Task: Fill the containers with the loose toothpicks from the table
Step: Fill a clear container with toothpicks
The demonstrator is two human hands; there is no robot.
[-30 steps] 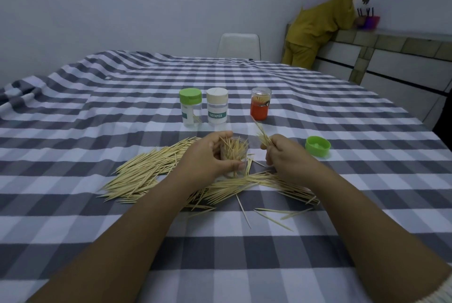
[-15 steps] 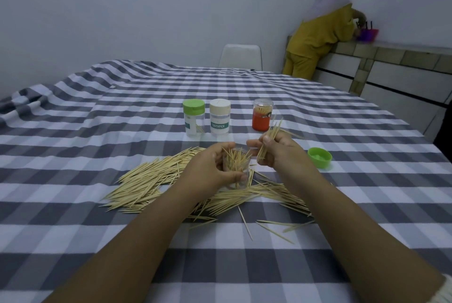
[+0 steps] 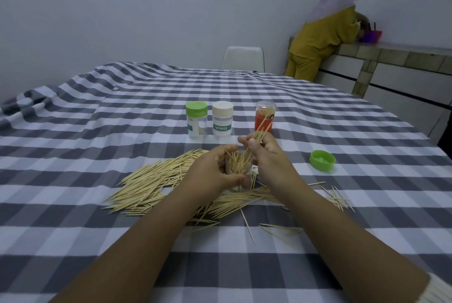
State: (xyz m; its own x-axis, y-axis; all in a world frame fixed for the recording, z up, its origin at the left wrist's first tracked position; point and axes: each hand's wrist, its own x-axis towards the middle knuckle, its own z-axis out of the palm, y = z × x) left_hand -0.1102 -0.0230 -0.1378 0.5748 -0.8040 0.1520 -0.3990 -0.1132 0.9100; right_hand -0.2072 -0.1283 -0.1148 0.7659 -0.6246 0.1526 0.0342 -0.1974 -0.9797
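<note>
We curl our left hand (image 3: pixel 215 173) around a clear toothpick container (image 3: pixel 241 168), upright amid the loose toothpicks (image 3: pixel 151 185) on the checked tablecloth (image 3: pixel 97 131). Our right hand (image 3: pixel 265 155) pinches a small bundle of toothpicks (image 3: pixel 258 136), slanted, lower tips inside the container's bristling mouth.

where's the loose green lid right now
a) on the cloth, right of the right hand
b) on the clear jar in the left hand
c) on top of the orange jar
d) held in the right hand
a: the green lid lies open side up on the checked cloth, well right of the right hand, which pinches toothpicks instead.
</note>
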